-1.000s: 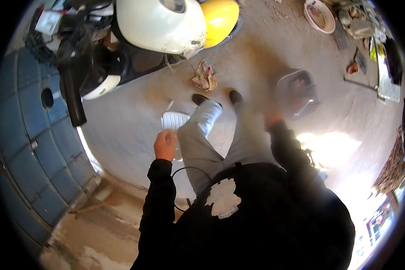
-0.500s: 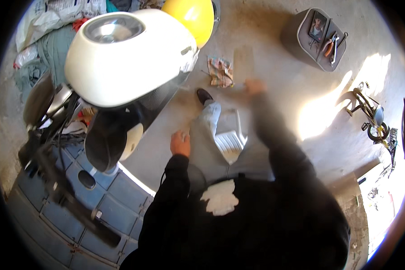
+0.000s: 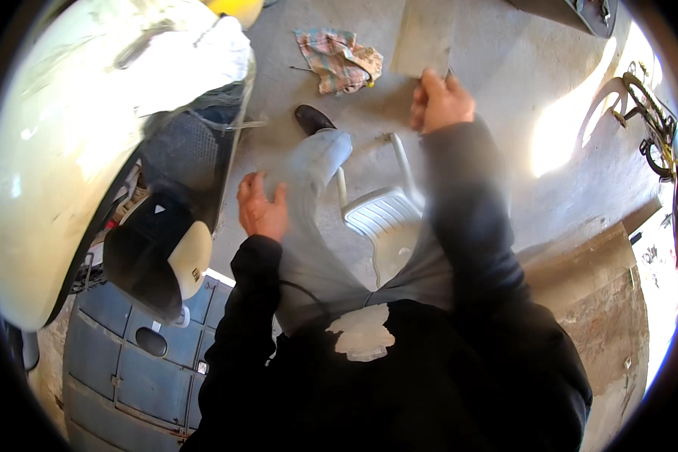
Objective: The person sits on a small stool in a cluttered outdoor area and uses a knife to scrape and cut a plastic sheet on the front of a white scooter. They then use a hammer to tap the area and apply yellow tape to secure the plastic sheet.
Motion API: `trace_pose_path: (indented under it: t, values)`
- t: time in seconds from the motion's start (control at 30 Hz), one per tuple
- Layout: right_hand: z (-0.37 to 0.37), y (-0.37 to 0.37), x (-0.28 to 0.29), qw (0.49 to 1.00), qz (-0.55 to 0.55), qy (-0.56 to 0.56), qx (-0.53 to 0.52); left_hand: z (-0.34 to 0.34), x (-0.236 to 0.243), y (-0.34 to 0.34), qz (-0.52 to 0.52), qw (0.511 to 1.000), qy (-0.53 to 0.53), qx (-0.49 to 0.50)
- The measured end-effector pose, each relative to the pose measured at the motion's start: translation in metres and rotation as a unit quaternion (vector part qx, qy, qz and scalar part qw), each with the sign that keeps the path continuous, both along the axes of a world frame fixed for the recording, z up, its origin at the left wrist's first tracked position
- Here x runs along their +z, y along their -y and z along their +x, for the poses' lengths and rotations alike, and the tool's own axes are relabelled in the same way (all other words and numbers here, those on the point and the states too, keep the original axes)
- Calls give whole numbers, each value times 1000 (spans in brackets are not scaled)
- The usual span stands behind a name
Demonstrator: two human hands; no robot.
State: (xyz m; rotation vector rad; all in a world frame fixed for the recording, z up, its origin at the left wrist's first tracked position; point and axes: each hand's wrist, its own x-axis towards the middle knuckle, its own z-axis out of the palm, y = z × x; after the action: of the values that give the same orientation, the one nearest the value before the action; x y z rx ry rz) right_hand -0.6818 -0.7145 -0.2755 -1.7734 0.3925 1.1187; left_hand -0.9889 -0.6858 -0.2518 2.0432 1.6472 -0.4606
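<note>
My left hand (image 3: 262, 207) is held beside my left knee, fingers apart and holding nothing. To its left stands a vehicle with a glossy white body (image 3: 60, 143), and below that is a black seat-like part with a cream side (image 3: 190, 258). My right hand (image 3: 442, 103) is raised over the floor, its fingers curled together. A thin dark tip shows by the fingers, but I cannot make out what it belongs to. Ahead lies a crumpled checked cloth (image 3: 339, 62) with a thin rod sticking out of its left side.
A white plastic chair (image 3: 380, 215) shows between my legs. My dark shoe (image 3: 313, 119) is on the concrete floor. A grey container (image 3: 572, 15) stands at the far right, a small bicycle (image 3: 648, 117) at the right. Blue panels (image 3: 139, 361) cover the lower left.
The white vehicle and the cloth appear larger and nearer, and the grey container has slid toward the top edge. My left hand has spread its fingers. My right hand shows less blur.
</note>
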Motion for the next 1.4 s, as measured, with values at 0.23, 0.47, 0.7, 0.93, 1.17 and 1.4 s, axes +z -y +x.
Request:
trace_pose_path:
  t: [0.23, 0.47, 0.7, 0.93, 1.17, 1.4]
  values:
    - [16, -6, 12, 992, 91, 12, -91, 17, -16, -17, 65, 992, 106, -14]
    - [1, -26, 1, 976, 198, 40, -79, 3, -40, -16, 169, 966, 195, -7]
    - [-19, -22, -13, 930, 362, 58, -30, -29, -51, 13, 334, 906, 259, -9]
    - [-60, -13, -51, 921, 309, 221, 86, -46, -58, 28, 381, 877, 293, -5]
    - [-90, 37, -22, 919, 296, 187, 182, -69, -41, 14, 344, 872, 349, 4]
    - [-75, 40, -29, 856, 283, 226, 369, -70, -18, -66, 320, 894, 305, 69]
